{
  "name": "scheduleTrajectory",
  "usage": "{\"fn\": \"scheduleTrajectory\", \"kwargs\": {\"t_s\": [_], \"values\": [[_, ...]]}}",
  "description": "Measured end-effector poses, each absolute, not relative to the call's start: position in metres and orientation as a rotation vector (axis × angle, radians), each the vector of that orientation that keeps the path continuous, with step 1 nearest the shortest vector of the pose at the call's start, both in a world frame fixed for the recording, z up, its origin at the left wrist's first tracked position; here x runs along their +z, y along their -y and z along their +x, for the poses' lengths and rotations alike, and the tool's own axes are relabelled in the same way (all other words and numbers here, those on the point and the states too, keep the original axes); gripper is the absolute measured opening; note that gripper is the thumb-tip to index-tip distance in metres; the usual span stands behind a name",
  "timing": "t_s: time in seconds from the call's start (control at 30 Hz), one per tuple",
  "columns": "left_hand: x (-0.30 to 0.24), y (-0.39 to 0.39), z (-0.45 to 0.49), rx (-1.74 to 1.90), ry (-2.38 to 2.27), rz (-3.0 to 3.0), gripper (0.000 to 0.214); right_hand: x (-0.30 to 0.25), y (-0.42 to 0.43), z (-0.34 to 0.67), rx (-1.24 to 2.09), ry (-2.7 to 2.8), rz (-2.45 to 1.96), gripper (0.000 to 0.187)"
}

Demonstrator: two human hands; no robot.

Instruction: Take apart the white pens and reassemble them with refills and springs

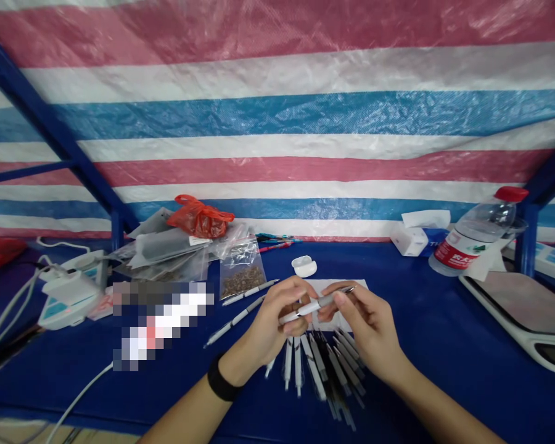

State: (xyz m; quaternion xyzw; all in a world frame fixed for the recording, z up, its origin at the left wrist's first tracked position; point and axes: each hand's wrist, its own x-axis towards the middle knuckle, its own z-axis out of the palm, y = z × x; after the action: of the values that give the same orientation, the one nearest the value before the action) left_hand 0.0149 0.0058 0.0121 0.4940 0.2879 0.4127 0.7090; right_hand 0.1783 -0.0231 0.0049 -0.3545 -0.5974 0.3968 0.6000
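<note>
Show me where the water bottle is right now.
In the head view, the water bottle is toward the far right of the blue table, just right of the tissue box.

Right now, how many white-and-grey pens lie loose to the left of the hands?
2: one pen beside the granule bag, a second pen nearer the person, on the blue cover. The left hand may hide more.

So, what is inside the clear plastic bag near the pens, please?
The clear plastic bag holds many small brown pieces. Those beneath are covered, and their exact kind is too small to tell.
</note>
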Motion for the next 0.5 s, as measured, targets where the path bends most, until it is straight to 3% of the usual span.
{"fn": "scheduleTrajectory", "kwargs": {"t_s": [0.2, 0.5], "values": [[0.015, -0.017, -0.019, 0.953, -1.002, 2.066, 0.029, 0.012, 0.005, 0.214, 1.019, 1.551, -1.041, 0.05], [-0.016, -0.039, -0.119, 0.675, -1.547, 3.144, 0.029, 0.029, 0.027, 0.244, 0.699, 2.301, -1.727, 0.026]]}}
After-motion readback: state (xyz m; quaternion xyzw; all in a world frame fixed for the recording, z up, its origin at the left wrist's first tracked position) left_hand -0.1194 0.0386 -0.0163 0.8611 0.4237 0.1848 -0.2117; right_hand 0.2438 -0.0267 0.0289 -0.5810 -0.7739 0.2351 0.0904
